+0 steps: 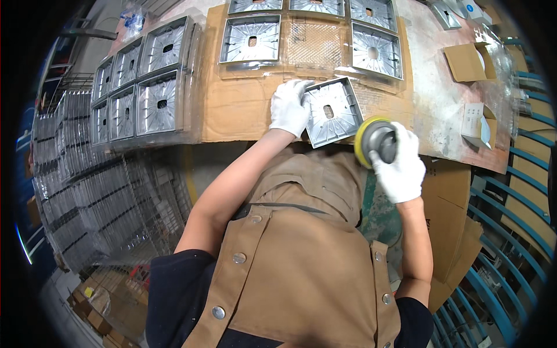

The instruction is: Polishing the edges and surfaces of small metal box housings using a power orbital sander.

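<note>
My left hand [288, 107], in a white glove, grips the left edge of a square grey metal casting [332, 111] with a slot in its middle, tilted on the cardboard-covered bench [238, 110]. My right hand [400, 162], also gloved, holds a round sander [376, 141] with a yellow pad. The pad sits at the casting's lower right corner, near the bench's front edge.
Several more ribbed square castings lie on the bench: a block at the left [142, 87] and others along the back [251, 39], [376, 51]. Small cardboard boxes [469, 61] sit at the right. Wire racks [87, 191] stand at my left, blue rails [510, 220] at my right.
</note>
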`<act>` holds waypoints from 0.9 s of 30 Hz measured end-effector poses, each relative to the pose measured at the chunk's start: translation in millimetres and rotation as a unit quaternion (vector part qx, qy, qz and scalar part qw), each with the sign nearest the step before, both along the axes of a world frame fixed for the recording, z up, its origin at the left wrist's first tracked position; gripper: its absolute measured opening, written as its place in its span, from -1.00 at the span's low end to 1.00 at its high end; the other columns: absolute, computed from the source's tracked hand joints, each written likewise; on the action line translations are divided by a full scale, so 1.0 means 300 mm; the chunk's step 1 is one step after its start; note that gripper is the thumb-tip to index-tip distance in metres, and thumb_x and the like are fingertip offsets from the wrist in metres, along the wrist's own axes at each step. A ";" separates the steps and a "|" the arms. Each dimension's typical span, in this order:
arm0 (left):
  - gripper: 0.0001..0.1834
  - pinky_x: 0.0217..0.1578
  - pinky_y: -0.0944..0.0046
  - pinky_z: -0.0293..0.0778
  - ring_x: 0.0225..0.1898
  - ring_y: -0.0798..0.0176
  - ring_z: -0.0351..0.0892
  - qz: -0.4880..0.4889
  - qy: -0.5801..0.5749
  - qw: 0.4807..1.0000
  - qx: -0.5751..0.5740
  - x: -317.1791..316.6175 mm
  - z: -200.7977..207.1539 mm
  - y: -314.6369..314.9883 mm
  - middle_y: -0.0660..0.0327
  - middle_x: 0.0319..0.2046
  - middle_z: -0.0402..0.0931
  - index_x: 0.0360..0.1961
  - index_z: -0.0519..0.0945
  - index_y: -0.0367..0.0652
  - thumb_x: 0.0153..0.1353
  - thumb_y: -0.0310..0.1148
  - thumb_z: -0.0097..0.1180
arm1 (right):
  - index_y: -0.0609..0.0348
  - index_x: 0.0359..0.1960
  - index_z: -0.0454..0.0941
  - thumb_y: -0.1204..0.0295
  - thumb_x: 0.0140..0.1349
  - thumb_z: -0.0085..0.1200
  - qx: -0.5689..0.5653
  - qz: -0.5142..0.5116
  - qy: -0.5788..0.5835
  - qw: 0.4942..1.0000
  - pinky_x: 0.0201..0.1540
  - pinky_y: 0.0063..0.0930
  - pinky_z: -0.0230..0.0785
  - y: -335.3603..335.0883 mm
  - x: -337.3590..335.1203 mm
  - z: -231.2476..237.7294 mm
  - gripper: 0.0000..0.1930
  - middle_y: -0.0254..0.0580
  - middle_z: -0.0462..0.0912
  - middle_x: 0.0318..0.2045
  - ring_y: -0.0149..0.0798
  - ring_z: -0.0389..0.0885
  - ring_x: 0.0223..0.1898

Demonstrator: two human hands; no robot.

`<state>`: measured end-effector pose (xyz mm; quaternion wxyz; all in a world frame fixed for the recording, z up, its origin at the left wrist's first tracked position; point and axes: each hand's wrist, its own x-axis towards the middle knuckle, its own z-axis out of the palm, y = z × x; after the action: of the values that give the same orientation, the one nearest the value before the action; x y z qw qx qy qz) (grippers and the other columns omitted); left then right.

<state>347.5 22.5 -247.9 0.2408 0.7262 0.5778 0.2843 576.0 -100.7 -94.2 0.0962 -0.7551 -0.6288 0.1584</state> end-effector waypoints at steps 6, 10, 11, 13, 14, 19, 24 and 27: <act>-0.55 0.16 0.02 0.48 0.05 -0.11 0.58 0.010 -0.033 0.999 0.039 0.024 -0.030 -0.003 0.06 -0.03 0.66 0.00 0.71 -0.07 0.07 -0.59 0.06 | -0.11 0.34 0.33 0.35 0.12 0.29 -0.111 0.178 -0.006 0.978 -0.15 -0.01 0.62 0.025 -0.197 0.002 -0.30 0.21 0.43 0.12 0.22 0.70 -0.21; -0.60 0.09 0.01 0.49 0.01 -0.07 0.58 0.006 -0.035 0.998 0.058 0.018 -0.055 0.005 0.10 -0.06 0.66 -0.04 0.72 -0.01 0.09 -0.55 0.10 | -0.12 0.34 0.33 0.40 0.06 0.28 -0.142 0.244 -0.030 0.959 -0.21 0.02 0.61 0.024 -0.229 -0.015 -0.27 0.30 0.40 0.09 0.23 0.68 -0.24; -0.60 0.09 0.01 0.49 0.01 -0.07 0.58 0.002 -0.026 0.998 0.062 0.016 -0.059 0.008 0.11 -0.06 0.66 -0.04 0.72 -0.01 0.09 -0.54 0.09 | -0.11 0.31 0.34 0.40 0.06 0.28 -0.138 0.236 -0.030 0.962 -0.20 0.02 0.61 0.025 -0.208 -0.012 -0.29 0.29 0.40 0.09 0.24 0.68 -0.23; -0.60 0.08 0.01 0.50 0.01 -0.07 0.58 -0.005 -0.021 0.998 0.066 0.022 -0.050 0.013 0.12 -0.06 0.66 -0.04 0.72 -0.01 0.09 -0.53 0.09 | -0.13 0.24 0.37 0.37 0.10 0.28 -0.146 0.182 -0.019 0.972 -0.15 0.03 0.61 0.026 -0.145 -0.003 -0.38 0.26 0.40 0.10 0.26 0.68 -0.19; -0.60 0.08 0.02 0.50 0.01 -0.07 0.59 -0.002 -0.016 0.998 0.061 0.022 -0.045 0.015 0.13 -0.06 0.66 -0.04 0.73 -0.01 0.09 -0.53 0.08 | -0.14 0.29 0.33 0.35 0.09 0.27 -0.118 0.170 -0.040 0.978 -0.20 0.06 0.61 0.017 -0.104 -0.027 -0.33 0.24 0.39 0.03 0.25 0.68 -0.21; -0.60 0.06 0.01 0.51 -0.01 -0.07 0.60 -0.012 -0.004 0.997 0.079 0.024 -0.038 0.027 0.14 -0.09 0.67 -0.06 0.74 0.01 0.09 -0.54 0.08 | -0.15 0.25 0.37 0.30 0.19 0.28 -0.034 0.064 -0.090 0.993 -0.06 0.05 0.57 0.059 0.068 -0.038 -0.43 0.21 0.43 0.08 0.29 0.67 -0.12; -0.62 0.04 0.02 0.52 -0.05 -0.06 0.61 -0.025 -0.004 0.997 0.067 0.022 -0.035 0.030 0.14 -0.14 0.68 -0.06 0.74 -0.02 0.09 -0.55 0.13 | -0.23 0.34 0.33 0.30 0.14 0.33 -0.012 -0.037 -0.091 0.995 -0.01 0.00 0.57 0.037 0.210 -0.073 -0.31 0.11 0.45 0.16 0.26 0.67 -0.05; -0.56 0.06 0.02 0.52 -0.03 -0.10 0.62 -0.042 -0.021 0.996 0.078 0.027 -0.023 0.038 0.03 -0.13 0.67 -0.03 0.72 -0.10 0.09 -0.63 0.00 | -0.21 0.39 0.31 0.30 0.05 0.42 0.003 -0.097 -0.079 0.992 0.08 -0.09 0.56 -0.023 0.226 -0.069 -0.18 -0.02 0.46 0.22 0.15 0.64 0.09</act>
<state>355.8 34.0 -254.8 0.2075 0.7600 0.5177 0.3336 643.9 -107.5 -114.9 0.0638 -0.8225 -0.5586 0.0862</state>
